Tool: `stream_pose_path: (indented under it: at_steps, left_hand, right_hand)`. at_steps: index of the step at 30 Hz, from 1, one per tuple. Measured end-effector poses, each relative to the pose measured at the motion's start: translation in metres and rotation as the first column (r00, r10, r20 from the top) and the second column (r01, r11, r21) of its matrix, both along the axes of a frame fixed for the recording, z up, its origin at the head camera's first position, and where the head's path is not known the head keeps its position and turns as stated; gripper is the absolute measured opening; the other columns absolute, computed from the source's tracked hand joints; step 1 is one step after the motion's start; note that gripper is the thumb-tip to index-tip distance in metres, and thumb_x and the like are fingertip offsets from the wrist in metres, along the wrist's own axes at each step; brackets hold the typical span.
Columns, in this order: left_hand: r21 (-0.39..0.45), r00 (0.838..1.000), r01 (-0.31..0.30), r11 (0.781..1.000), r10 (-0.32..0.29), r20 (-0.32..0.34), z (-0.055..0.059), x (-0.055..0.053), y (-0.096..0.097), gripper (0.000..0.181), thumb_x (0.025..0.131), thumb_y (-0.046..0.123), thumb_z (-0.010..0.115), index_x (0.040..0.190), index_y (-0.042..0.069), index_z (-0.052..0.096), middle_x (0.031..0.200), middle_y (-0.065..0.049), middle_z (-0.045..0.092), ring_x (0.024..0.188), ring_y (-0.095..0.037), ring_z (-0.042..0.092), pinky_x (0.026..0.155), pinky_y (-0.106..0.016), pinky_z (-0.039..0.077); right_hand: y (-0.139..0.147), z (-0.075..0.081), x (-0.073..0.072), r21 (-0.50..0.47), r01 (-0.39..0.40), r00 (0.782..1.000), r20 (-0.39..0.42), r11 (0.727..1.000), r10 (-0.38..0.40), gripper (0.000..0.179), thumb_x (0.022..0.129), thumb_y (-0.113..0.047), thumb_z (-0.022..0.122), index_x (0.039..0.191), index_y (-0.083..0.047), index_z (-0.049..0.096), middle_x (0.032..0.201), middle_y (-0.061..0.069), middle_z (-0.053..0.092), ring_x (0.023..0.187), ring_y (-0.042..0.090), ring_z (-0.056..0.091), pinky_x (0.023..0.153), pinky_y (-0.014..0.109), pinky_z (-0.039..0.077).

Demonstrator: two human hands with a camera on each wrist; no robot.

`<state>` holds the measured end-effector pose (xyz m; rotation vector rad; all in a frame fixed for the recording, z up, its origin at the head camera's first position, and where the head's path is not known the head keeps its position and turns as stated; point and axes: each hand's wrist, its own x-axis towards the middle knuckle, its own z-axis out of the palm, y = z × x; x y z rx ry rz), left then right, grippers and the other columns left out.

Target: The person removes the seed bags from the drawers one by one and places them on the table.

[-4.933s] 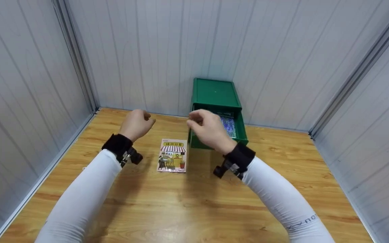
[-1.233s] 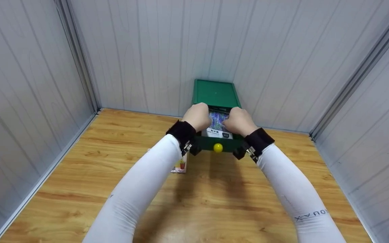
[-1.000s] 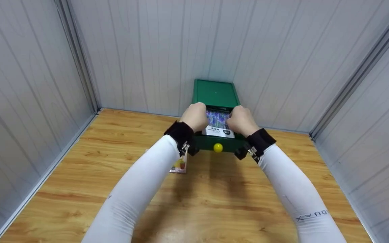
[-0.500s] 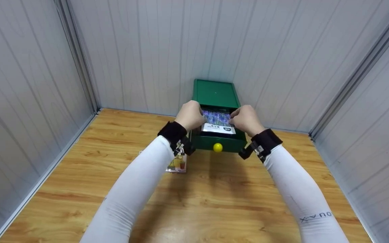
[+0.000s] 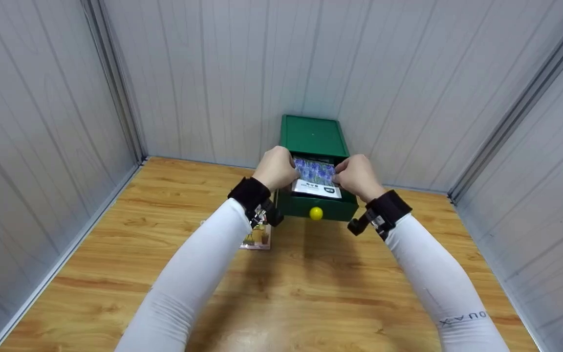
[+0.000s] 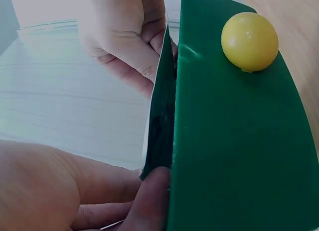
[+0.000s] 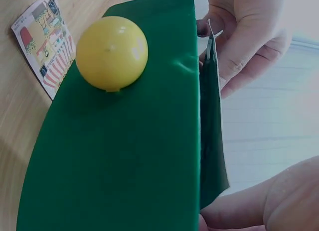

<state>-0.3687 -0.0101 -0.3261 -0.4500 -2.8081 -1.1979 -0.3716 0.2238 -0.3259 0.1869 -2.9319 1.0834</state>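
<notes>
My left hand (image 5: 275,168) and right hand (image 5: 357,176) each pinch a side edge of a thin flat packet (image 5: 316,172). A purple-flower picture covers most of its face, with a white printed band along the near end. They hold it level over the pulled-out green drawer (image 5: 291,204), its near end by the front panel. In the left wrist view my left thumb (image 6: 152,196) is under the packet's corner, right at the drawer's rim. A round yellow knob (image 5: 316,213) sits on the drawer front. The drawer's inside is mostly hidden under the packet.
The green drawer cabinet (image 5: 312,134) stands against the back wall. A second flat packet, with a striped-awning shop drawing (image 7: 44,41), lies on the wooden table (image 5: 291,293) left of the drawer, partly covered by my left wrist in the head view. Pale panels enclose the sides.
My hands have come together from apart to the drawer and taken hold of the flower packet lying in it. Lately the packet has risen slightly and my hands have spread a little apart.
</notes>
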Motion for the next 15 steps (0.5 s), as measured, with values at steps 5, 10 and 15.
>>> stream_pose_path:
  at_steps: [5,10,15]
  left_hand:
    - [0.010,1.000,0.026,1.000,-0.025,-0.013,0.002,0.006,-0.003,0.032,0.101,0.005,0.076,0.069,0.004,0.077,0.062,-0.005,0.072,0.050,-0.014,0.066,0.056,-0.028,0.058]
    - [0.016,0.999,0.049,0.999,-0.049,-0.017,0.003,0.010,-0.006,0.028,0.102,0.004,0.075,0.075,0.001,0.081,0.065,-0.007,0.075,0.051,-0.015,0.069,0.055,-0.028,0.060]
    - [0.021,0.998,0.056,0.998,-0.055,-0.012,0.004,0.014,-0.008,0.027,0.103,0.005,0.074,0.078,0.002,0.083,0.065,-0.007,0.075,0.055,-0.018,0.072,0.055,-0.028,0.060]
  right_hand:
    - [-0.002,0.001,0.003,0.028,-0.003,1.000,0.003,1.000,0.002,0.031,0.104,-0.004,0.074,0.133,0.008,0.076,0.134,0.026,0.072,0.110,0.035,0.071,0.100,0.052,0.063]
    - [-0.004,0.003,0.007,0.064,0.004,1.000,0.003,0.998,-0.004,0.031,0.104,-0.006,0.075,0.132,0.007,0.077,0.131,0.025,0.074,0.110,0.035,0.072,0.099,0.052,0.064]
    - [-0.006,0.006,0.010,0.087,0.000,1.000,-0.006,0.996,0.001,0.030,0.104,-0.006,0.075,0.131,0.006,0.077,0.132,0.025,0.074,0.111,0.035,0.072,0.098,0.052,0.064]
